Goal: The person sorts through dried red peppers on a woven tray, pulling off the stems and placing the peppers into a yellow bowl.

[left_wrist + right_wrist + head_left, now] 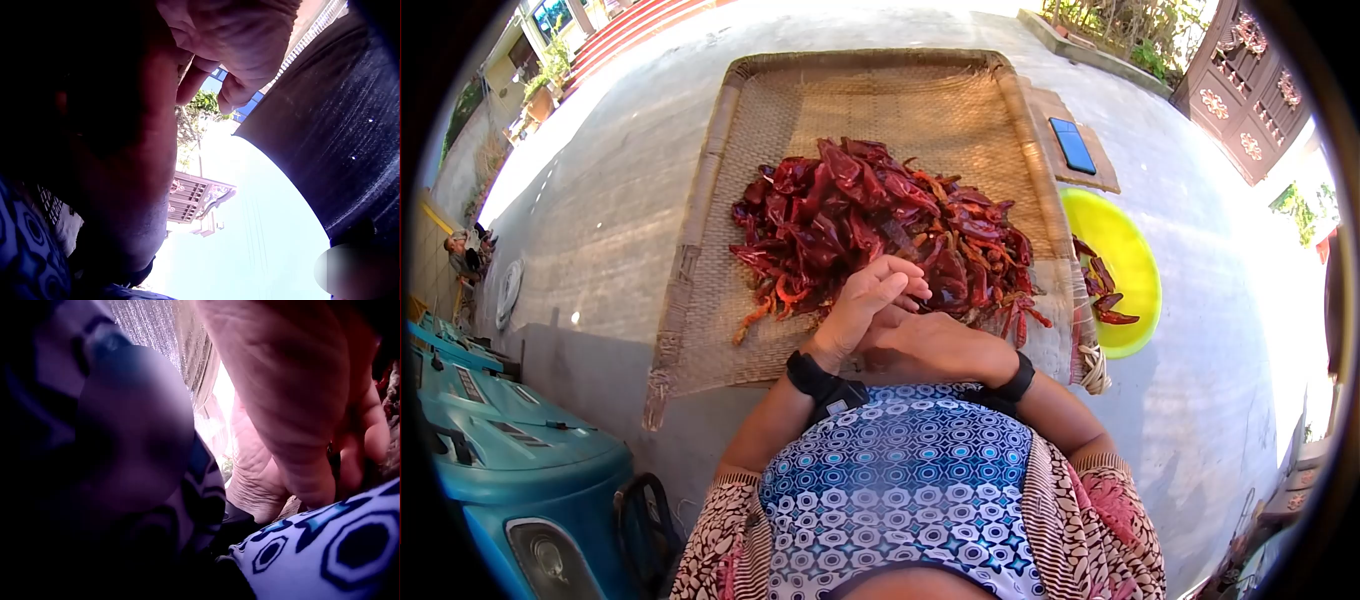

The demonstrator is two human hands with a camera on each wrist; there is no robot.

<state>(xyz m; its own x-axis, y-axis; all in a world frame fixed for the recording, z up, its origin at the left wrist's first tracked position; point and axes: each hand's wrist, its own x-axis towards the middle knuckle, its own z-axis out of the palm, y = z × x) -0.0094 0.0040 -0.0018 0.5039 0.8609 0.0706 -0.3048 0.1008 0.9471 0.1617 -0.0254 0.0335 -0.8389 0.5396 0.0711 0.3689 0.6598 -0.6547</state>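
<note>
In the head view, my left hand [868,302] and right hand [945,347] are together in front of my body, over the near edge of a large woven mat tray [820,100]. The left hand's fingers point up and to the right, loosely bent, with nothing held in them. My right hand reaches across to the left and overlaps the left near the palm; its fingertips are mostly hidden. Just beyond both hands lies a heap of dried red chili peppers [840,200]. Both wrist views are dark and close, showing skin and patterned cloth.
A yellow-green basin [1135,250] with several chilies stands right of the tray. Behind it, a blue-screened phone [1072,146] lies on cardboard [1105,178]. A teal vehicle [530,440] is close on the left. Farther left a person [468,255] shows small.
</note>
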